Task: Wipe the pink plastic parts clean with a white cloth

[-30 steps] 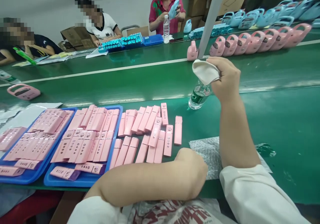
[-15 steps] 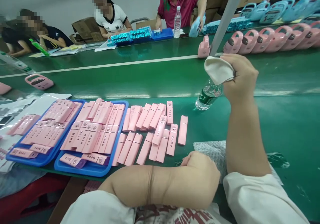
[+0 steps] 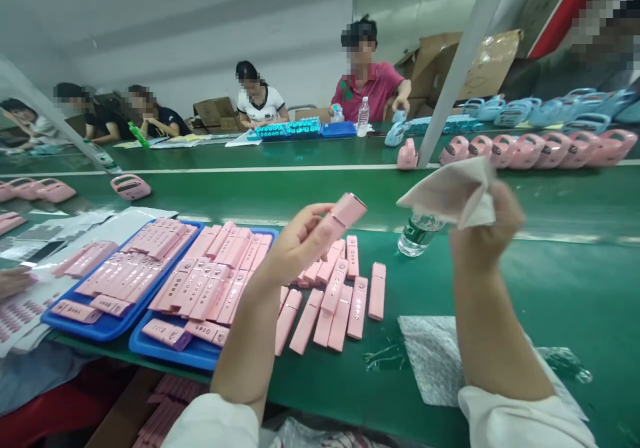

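Note:
A pink rectangular stick with a cap-like end (image 3: 350,209) is gripped in my left hand (image 3: 303,243), tilted up over the green table. My right hand (image 3: 493,218), raised to the right, pinches a folded white cloth (image 3: 450,191) that hangs out toward the left. Below the left hand, loose pink sticks (image 3: 359,308) of the same kind lie spread on the table. A blue tray (image 3: 165,358) heaped with more of them stands to their left, partly hidden by my left forearm.
A second blue tray (image 3: 80,328) of pink sticks sits farther left. A water bottle (image 3: 419,236) stands behind the cloth. A whitish sheet (image 3: 430,355) lies near my right forearm. Pink handled cases (image 3: 530,151) line the far right side, by a metal post (image 3: 457,68). Co-workers sit opposite.
My left hand has swung up and forward from near my body and now shows a pink stick. The cloth in my right hand hangs more unfolded. The view has tilted upward.

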Action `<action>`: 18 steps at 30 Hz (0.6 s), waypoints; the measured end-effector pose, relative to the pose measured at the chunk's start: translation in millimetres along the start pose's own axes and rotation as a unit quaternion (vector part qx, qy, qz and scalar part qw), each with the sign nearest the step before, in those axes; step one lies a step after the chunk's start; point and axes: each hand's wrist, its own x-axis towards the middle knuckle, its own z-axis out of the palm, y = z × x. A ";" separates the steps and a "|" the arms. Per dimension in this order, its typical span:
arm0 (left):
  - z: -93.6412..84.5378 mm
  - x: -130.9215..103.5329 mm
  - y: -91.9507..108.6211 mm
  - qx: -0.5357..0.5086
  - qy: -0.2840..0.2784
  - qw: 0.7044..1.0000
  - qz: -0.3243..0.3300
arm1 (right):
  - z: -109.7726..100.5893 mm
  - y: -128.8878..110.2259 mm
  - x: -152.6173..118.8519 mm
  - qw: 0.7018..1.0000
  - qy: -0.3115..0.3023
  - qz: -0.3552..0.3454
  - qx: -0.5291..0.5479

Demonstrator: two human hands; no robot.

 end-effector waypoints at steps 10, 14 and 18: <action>12.9 14.6 -19.1 -0.337 0.050 0.940 -0.014 | 57.3 21.7 -37.3 0.758 -0.443 0.454 0.151; 18.8 18.5 -20.1 -0.356 0.058 0.931 -0.054 | 62.6 19.0 -39.5 0.799 -0.210 0.496 0.267; 31.8 22.4 -25.7 -0.349 0.061 0.931 -0.093 | 55.0 -8.4 -55.2 0.856 -0.105 0.387 0.327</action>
